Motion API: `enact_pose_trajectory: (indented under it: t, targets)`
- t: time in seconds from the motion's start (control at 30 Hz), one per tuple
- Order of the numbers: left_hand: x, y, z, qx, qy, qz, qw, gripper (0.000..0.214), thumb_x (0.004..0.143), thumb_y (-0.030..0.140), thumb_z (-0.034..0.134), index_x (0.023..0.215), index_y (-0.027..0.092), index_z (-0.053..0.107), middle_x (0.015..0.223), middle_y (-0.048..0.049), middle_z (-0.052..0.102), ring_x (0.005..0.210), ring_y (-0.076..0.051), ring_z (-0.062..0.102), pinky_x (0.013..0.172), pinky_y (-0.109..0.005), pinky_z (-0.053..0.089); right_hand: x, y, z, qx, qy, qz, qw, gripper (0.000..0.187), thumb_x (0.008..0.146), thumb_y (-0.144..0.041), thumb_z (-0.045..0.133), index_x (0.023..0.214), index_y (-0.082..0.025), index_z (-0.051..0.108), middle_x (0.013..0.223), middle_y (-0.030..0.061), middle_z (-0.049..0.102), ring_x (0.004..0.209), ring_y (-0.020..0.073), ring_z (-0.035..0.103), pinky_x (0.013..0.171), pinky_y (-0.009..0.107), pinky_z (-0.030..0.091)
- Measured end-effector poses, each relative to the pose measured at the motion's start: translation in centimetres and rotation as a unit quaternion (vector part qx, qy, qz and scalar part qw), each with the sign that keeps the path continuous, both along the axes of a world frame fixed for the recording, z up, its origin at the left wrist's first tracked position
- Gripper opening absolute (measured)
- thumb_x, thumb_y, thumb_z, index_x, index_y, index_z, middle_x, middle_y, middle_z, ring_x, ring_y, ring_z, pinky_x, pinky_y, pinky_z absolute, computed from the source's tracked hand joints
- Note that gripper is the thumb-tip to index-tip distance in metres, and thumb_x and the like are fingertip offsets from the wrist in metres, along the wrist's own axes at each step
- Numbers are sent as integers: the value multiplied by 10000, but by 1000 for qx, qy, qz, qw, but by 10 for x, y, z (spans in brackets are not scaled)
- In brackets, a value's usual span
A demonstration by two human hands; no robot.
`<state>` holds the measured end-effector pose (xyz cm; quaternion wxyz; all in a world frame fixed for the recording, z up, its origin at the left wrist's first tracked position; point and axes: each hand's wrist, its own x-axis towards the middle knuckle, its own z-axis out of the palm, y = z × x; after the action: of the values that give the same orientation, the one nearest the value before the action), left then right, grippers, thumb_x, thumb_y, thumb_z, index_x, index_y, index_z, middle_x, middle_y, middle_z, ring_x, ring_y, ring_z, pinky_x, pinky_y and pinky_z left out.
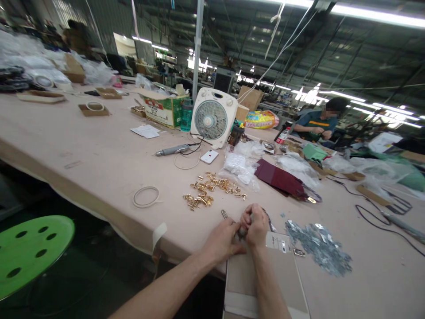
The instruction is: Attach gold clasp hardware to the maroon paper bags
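The left hand (223, 243) and the right hand (255, 226) were pressed close together at the lower centre of the frame, their fingers curled around a small dark piece (241, 233) pinched between them; it was mostly hidden, so its form could not be told. The right forearm lay over a sheet of cardboard (262, 283) at the near edge of the desk (83, 146). A spread of silvery metal pieces (317, 248) lay to the right of the hands, and a loose scatter of gold-toned metal fittings (209, 188) lay above and left of them – both lots were still heaped, with no finished row or stack in view. A burgundy material piece (279, 179) and clear plastic bags (239, 161) lay farther up. A white box fan (212, 116) stood at the upper centre of the frame, a green stool (29, 252) sat at the lower left, and a co-worker (318, 124) sat at the right, under the long factory lights.
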<state>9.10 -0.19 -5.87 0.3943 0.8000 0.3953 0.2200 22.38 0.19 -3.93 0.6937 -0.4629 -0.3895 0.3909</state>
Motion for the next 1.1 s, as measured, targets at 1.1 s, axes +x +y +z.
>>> enact_pose_trajectory:
  t: [1.1]
  targets:
    - [-3,7,-11,40,-83,-18,996,291,690,306,864,903,219,685,965,-12,690,905,-216,641,819,-281,473,-17,-29,-7,79,-114,12,990,445,1016,-397,511,610,-233,430,530,-49,399,470,117,358,481,278,298]
